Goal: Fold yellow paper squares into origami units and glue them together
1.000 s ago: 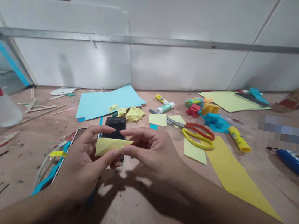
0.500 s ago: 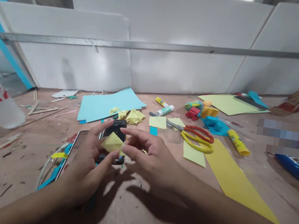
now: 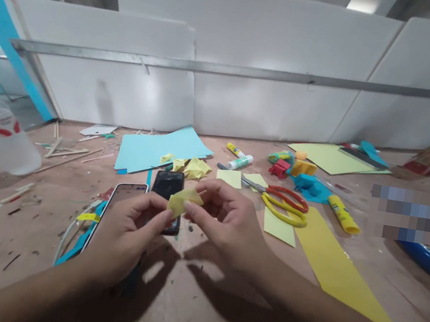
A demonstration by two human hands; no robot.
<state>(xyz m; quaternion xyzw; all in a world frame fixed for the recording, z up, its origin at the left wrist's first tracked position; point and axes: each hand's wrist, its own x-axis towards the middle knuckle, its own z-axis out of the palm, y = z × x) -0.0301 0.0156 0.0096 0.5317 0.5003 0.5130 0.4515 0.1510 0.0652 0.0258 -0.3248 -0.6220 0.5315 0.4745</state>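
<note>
At the centre of the frame, both hands met over a small folded piece of yellow paper [image 3: 184, 201], which was lifted clear of the tabletop [image 3: 22, 245]. The left hand [image 3: 125, 236], coming in from the lower left, pinched the paper's lower left edge between thumb and fingertips, the other fingers curled in. The right hand [image 3: 227, 223], reaching in from the lower right, gripped the paper's right side with thumb and forefinger. Just behind the paper lay a black phone [image 3: 169, 184] with a dark screen, and beside it, to the left, a second phone [image 3: 123, 195] with a pale rim, partly hidden under the left hand. Farther up the frame, a light blue sheet [image 3: 159, 149] lay flat, with a few crumpled yellow paper folds [image 3: 196, 168] at its near edge. To the right of centre sat scissors [image 3: 287, 204] with red and yellow handles, their blades pointing left toward a pale yellow square [image 3: 229, 177]. A long yellow strip [image 3: 338, 270] ran from the scissors toward the lower right. Two glue sticks [image 3: 239, 161] lay above the squares, well apart from the hands. A clear plastic cup [image 3: 0, 146] lay tipped on its side at the left edge, and white boards [image 3: 252, 80] stood along the back.
</note>
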